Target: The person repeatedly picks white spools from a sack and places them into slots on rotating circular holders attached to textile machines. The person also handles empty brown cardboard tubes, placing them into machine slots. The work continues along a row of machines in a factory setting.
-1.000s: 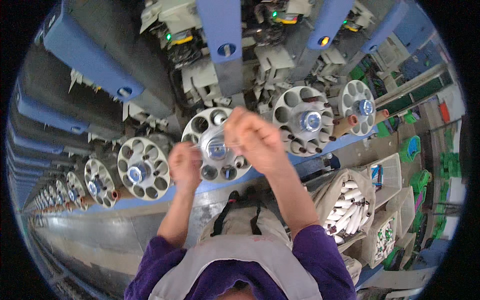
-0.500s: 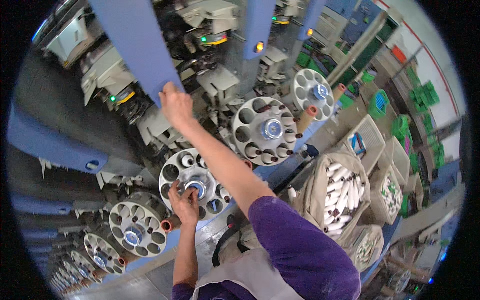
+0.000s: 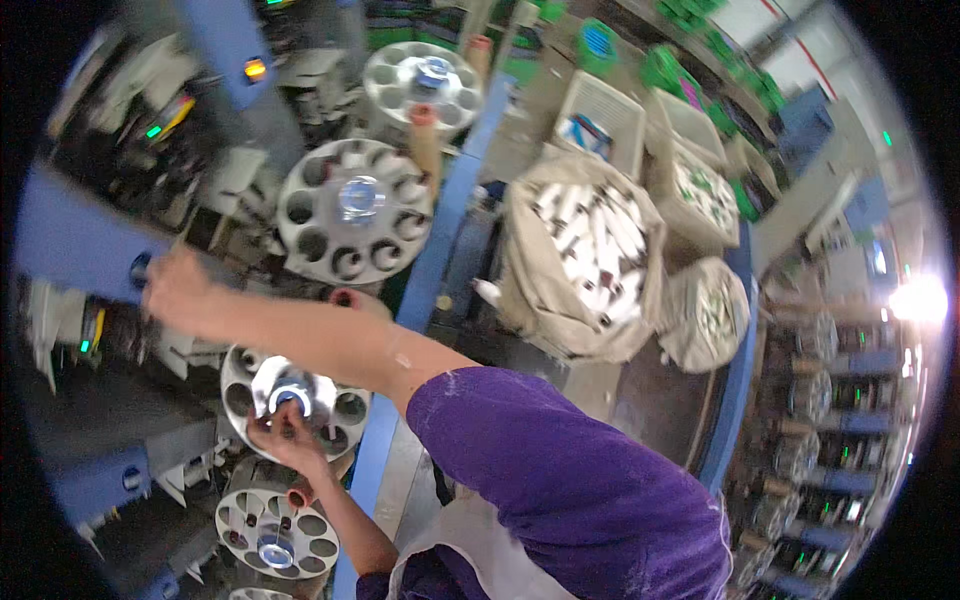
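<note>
My right arm stretches across to the left, and its hand point(image 3: 185, 290) is closed at the end of a blue machine panel point(image 3: 80, 235), beside a round dark fitting point(image 3: 142, 270). Blur hides what its fingers may hold. Lower down, my left hand point(image 3: 290, 440) has its fingers drawn together at the shiny hub point(image 3: 290, 385) of a round bobbin magazine point(image 3: 234, 372) with a ring of holes. Anything between those fingertips is too small to make out. My right forearm covers the magazine's upper part.
Another round magazine point(image 3: 322, 172) holds several bobbins. Tubes with reddish ends, such as one tan tube point(image 3: 424, 150), stand beside the magazines. A cloth sack point(image 3: 535, 300) of white bobbins sits to the right, near a pale crate point(image 3: 625, 115) and a smaller sack point(image 3: 683, 335).
The view has swung right, so the machines now lie further left and more of the sack shows. My right hand remains by the blue panel, and my left hand stays at the magazine's hub.
</note>
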The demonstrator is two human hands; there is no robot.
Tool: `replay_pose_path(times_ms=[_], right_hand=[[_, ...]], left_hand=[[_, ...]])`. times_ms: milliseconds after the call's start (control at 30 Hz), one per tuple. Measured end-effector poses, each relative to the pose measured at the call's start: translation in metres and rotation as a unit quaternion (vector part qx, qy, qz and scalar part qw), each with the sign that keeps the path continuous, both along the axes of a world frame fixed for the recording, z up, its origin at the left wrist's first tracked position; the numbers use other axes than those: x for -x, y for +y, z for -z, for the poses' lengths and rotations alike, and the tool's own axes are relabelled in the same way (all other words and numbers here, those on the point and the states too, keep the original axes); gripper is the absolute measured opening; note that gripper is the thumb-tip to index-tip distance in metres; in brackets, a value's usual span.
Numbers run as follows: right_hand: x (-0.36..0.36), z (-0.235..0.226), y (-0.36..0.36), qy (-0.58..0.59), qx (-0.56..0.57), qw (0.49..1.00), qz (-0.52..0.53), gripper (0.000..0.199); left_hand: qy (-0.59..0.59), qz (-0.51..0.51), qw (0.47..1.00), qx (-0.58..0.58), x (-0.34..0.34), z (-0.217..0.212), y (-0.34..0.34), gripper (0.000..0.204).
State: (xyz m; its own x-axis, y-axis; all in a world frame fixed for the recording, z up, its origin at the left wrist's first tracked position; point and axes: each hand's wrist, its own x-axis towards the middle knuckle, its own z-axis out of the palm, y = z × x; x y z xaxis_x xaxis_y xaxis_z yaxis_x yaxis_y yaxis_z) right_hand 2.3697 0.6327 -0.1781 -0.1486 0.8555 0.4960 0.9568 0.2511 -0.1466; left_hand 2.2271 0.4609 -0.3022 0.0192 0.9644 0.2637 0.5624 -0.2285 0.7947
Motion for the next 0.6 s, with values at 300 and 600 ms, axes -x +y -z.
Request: replay_pose_path(times_ms=[300,600], right_hand=[[-0.131,0.142,-0.376,0.330,0.129,0.929,0.105,0.013],[-0.316,0.175,-0.720,0.346,0.220,0.851,0.329,0.013]], left_hand=[[0.119,0.080,0.966,-0.213,-0.080,-0.016,-0.091,0.026],[-0.042,0.480,0.873,0.072,-0.406,0.054,-0.351,0.028]])
